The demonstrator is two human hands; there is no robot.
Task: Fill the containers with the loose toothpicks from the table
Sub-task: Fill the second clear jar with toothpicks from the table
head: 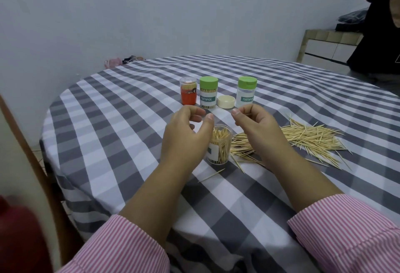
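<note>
An open clear container [219, 146] partly filled with toothpicks stands upright between my hands. My left hand [186, 134] is raised just left of it, fingers curled and apart, holding nothing that I can see. My right hand [253, 124] hovers right of it, pinching a toothpick [246, 114] between thumb and fingers. A large pile of loose toothpicks [303, 140] lies to the right on the checked tablecloth [121, 134]. One stray toothpick [211, 175] lies in front of the container.
Behind stand an orange container with a clear cap [188, 91], a green-lidded container full of toothpicks [208, 92], a cream lid [226, 101] and a green-lidded empty container [246, 92]. A person in black [376, 34] stands at far right. A wooden chair back [32, 153] is at left.
</note>
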